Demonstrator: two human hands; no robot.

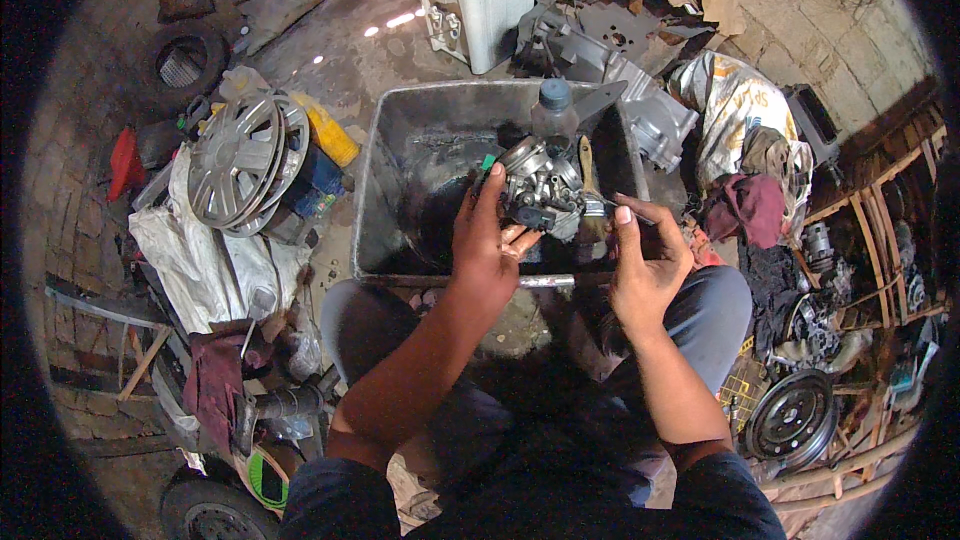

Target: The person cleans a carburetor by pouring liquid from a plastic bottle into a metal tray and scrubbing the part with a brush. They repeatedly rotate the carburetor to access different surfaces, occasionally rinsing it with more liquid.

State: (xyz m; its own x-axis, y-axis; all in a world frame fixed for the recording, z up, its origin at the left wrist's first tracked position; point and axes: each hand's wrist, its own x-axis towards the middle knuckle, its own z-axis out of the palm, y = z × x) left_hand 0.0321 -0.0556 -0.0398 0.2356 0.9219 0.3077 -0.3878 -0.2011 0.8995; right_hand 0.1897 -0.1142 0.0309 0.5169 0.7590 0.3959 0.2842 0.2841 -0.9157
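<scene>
One dark tub (385, 170) sits on cluttered floor (330, 65), left grip (482, 230) holding metal part (545, 185), right grip's (650, 265) hold unclear.

The basin (389, 175) looks matt and dark, its inner walls streaked with a wet sheen. Above it, the metal part (545, 183) has a dull silver, uneven cast surface with shinier spots. Inside the basin, the brush (586, 162) has a smooth wooden handle, and the bottle (554, 122) is see-through plastic. Beyond the basin, the white container (500, 5) is smooth, scuffed plastic. Right of the basin lie a casing (655, 120) of rough grey cast metal, a crinkled woven-plastic sack (725, 105) and soft maroon cloth (745, 210). Left of the basin, the wheel covers (235, 155) are smooth and silvery, the yellow container (329, 130) is plastic, and the tyre (205, 52) is matt black rubber.
</scene>
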